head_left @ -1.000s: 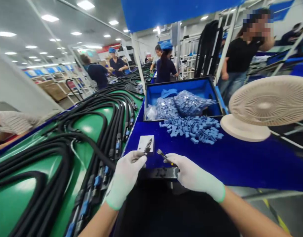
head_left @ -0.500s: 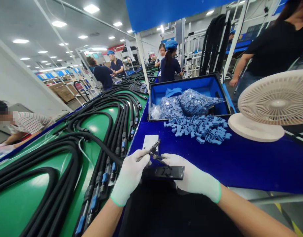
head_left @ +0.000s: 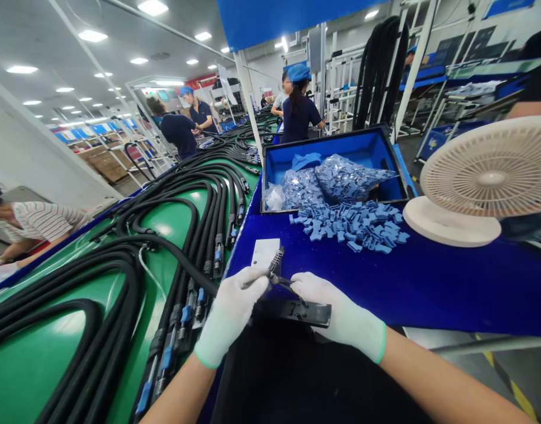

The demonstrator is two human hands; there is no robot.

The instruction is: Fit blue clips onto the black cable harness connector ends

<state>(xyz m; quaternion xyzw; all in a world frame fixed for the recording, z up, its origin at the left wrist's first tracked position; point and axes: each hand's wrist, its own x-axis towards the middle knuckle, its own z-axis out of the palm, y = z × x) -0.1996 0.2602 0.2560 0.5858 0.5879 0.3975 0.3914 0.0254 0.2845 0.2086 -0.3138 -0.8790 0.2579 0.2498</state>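
Since a second ago, the right grip (head_left: 341, 309) is drawing in toward the left grip (head_left: 235, 309), and a person in black (head_left: 538, 82) is slipping toward the right edge of the view. Both grips are wearing white gloves. The left grip is pinching a ribbed black piece (head_left: 276, 259) between thumb and fingers, its ribbed end pointing up and away; the right grip is clenching a slender dark tool (head_left: 284, 282), whose tip is overlapping the piece's lower end, though contact is too small to tell. Both are hovering above the near edge of the dark blue surface (head_left: 429, 282), close to its left corner, where a black bar (head_left: 314, 314) is lying just under the hands. Beyond them, a white block (head_left: 265, 251) is resting near the left edge. Loose blue clips (head_left: 354, 227) are spreading in front of a bin (head_left: 362, 145), which is holding bagged clips (head_left: 347, 176) toward the far edge, and a beige fan (head_left: 491, 176) is standing to their right. Past the left edge, black hoses (head_left: 120, 282) are looping over a green surface (head_left: 162, 227).
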